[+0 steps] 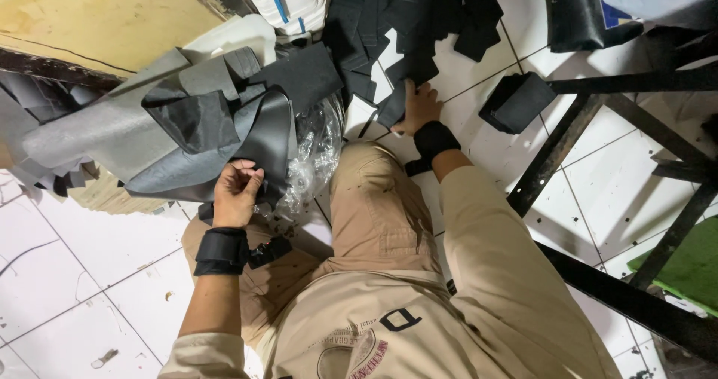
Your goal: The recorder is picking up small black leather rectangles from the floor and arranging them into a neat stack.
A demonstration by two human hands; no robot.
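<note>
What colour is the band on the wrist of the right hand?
Black. The wrist band on the right hand shows best in the head view.

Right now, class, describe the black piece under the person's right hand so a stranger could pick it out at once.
Start at the white tiled floor, then find the scattered heap of black cut pieces ahead of the person's knees. The right hand presses on one flat black strip at the heap's near edge. Unlike its neighbours, it lies directly under those fingers, nearest the tan trouser leg.
</note>
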